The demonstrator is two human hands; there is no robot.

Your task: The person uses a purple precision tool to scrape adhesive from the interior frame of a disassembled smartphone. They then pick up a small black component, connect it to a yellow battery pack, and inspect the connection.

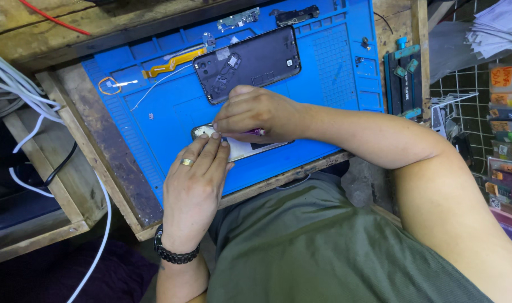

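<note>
Pinching a purple-handled tool (255,132), the right hand (250,112) could slip and gouge the opened phone (239,147), which the left hand (197,179) steadies only with flat fingertips, gripping nothing.

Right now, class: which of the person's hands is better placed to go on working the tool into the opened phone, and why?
Right. The right hand grips the purple-handled tool, tip hidden at the opened phone. The left hand only presses fingers on the phone.

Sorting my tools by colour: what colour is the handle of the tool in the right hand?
Purple-magenta; the tool pokes out under the right hand in the head view.
</note>
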